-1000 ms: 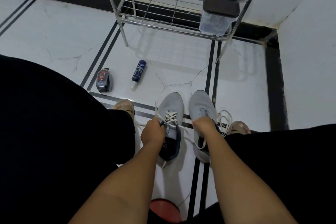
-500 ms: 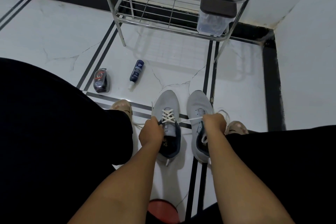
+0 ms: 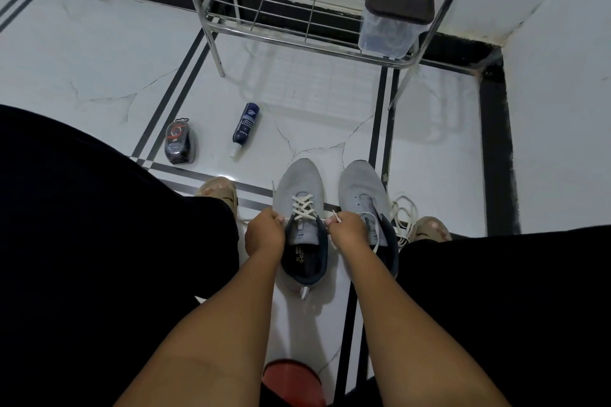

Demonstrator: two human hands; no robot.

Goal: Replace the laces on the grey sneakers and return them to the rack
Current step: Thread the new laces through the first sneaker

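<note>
— Moved since half a second back: right hand [image 3: 348, 231], shifted inward off the right grey mesh sneaker [image 3: 365, 195] to sit just beside the collar of the left grey mesh sneaker [image 3: 299, 185]. Left hand [image 3: 264, 231] roughly where it was.

— Hands now?

— Left: fingers curled, pinching one end of the cream flat lace [image 3: 303, 206] at the left side of the shoe's throat. Right: fingers curled, pinching the other end, tip poking up above the knuckles. Lace pulled out sideways between both hands.

— Lacing state?

— Crossed through the lower eyelets of the left sneaker only; upper eyelets bare. Right sneaker unlaced, a loose cream lace bundle [image 3: 405, 218] lying just beside it on the white marble-look floor [image 3: 99, 59].

— Position of the pair?

— Side by side on the floor, toes pointing toward the chrome wire shoe rack [image 3: 297, 20], well apart from it, between two sandalled feet.

— Anything else?

— Clear plastic box with a dark brown lid [image 3: 393, 23] on the rack's lower shelf. Dark oval shoe-polish sponge case [image 3: 178, 142] and navy spray bottle [image 3: 245, 125] lying on the floor to the left, near each other. Red round object [image 3: 291, 380] at the bottom edge, unidentifiable.
</note>
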